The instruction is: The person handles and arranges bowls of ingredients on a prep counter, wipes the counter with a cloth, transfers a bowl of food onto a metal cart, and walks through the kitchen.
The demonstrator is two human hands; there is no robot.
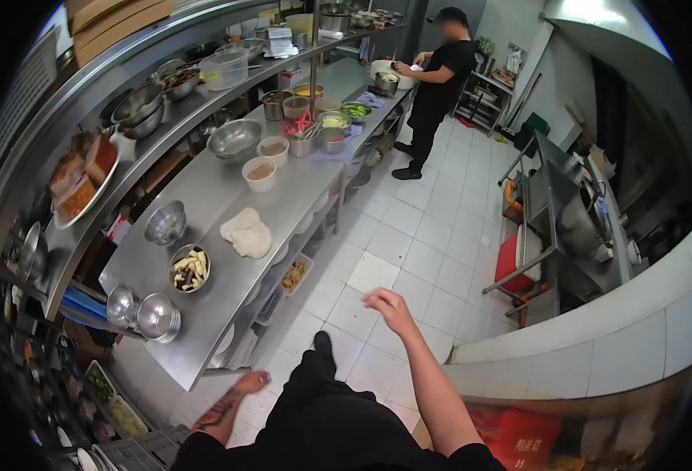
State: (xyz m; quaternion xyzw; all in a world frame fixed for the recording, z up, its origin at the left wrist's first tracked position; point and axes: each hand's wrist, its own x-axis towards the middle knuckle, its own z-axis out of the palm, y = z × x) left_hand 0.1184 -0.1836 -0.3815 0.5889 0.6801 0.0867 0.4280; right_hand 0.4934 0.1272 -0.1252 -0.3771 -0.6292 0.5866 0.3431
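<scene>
My left hand [252, 382] hangs low beside the near corner of the steel table [153, 271], its fingers curled and too small to make out. My right hand [390, 309] is raised over the tiled floor, its fingers bent and partly apart, with nothing seen in it. On the table stand a bowl of cut eggplant [190, 268], stacked steel bowls [159, 317] and an empty-looking metal bowl [165, 223]. A crumpled pale cloth [246, 233] lies near the table's edge, with two white tubs [260, 174] behind it.
A co-worker [442, 78] in black stands at the table's far end. An upper shelf [157, 118] holds bowls and a platter of meat [84, 179]. At right are a steel rack [549, 212] and a red cooler [516, 263]. White tiles [373, 272] cover the aisle floor.
</scene>
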